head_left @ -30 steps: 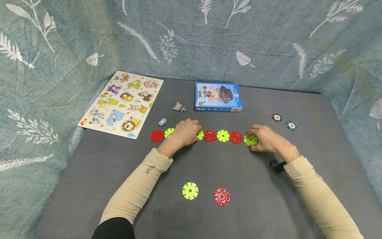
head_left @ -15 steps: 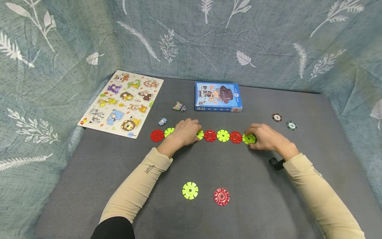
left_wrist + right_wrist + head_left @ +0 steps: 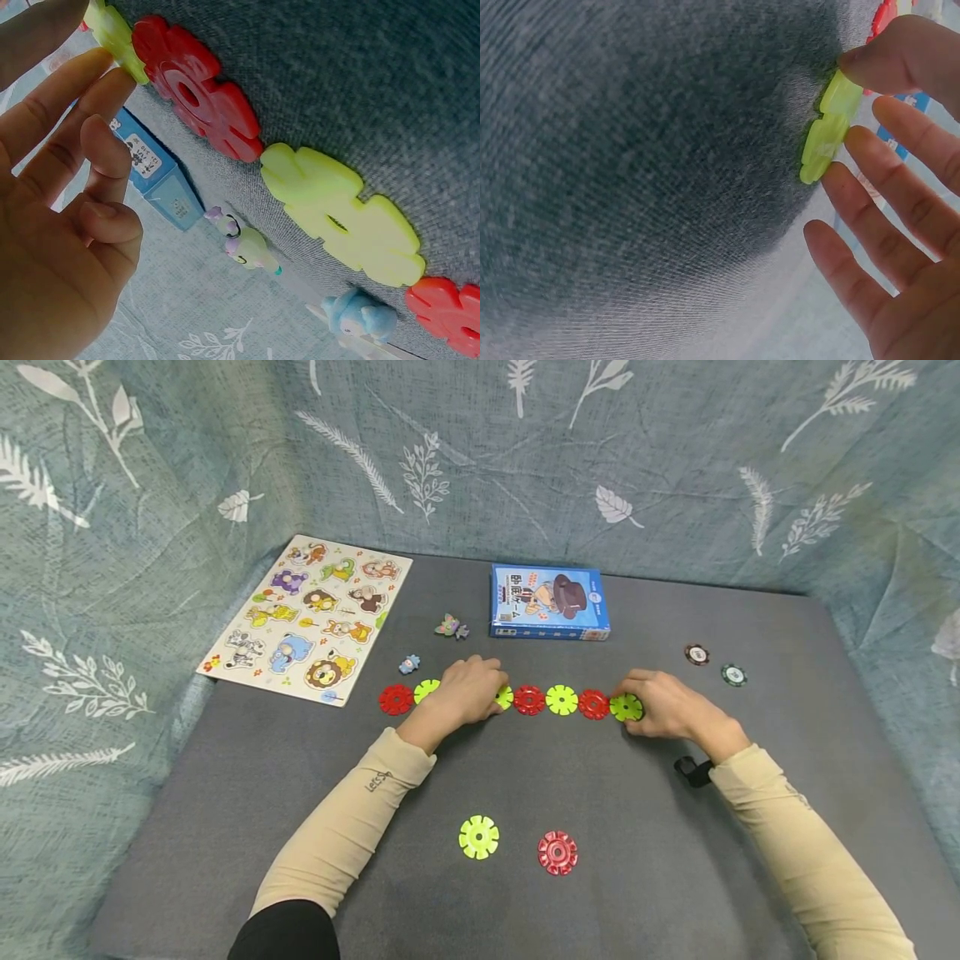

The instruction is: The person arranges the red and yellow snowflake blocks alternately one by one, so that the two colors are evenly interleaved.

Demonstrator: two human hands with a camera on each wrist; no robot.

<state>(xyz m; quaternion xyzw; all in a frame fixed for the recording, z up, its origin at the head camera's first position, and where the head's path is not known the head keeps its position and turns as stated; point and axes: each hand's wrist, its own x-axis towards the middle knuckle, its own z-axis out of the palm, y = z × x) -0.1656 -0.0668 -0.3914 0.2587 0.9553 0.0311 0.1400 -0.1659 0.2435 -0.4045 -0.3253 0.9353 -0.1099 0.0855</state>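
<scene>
Red and yellow-green notched plastic discs lie in a row across the table in the head view. My left hand reaches over the row, hiding part of it. Its thumb and fingertips pinch a yellow-green disc beside a red disc. At the row's right end, my right hand holds another yellow-green disc by its edges, thumb on the near side, fingers on the far side. This disc sits right at the red disc to its left. A yellow-green disc lies between two red ones mid-row.
Nearer the front lie a loose yellow-green disc and a loose red disc. Behind the row are a blue card box, an animal puzzle board, two small figures and two poker chips.
My right hand has slid the end yellow-green disc slightly left, up to the red one, then stayed there. My left hand has kept its place.
</scene>
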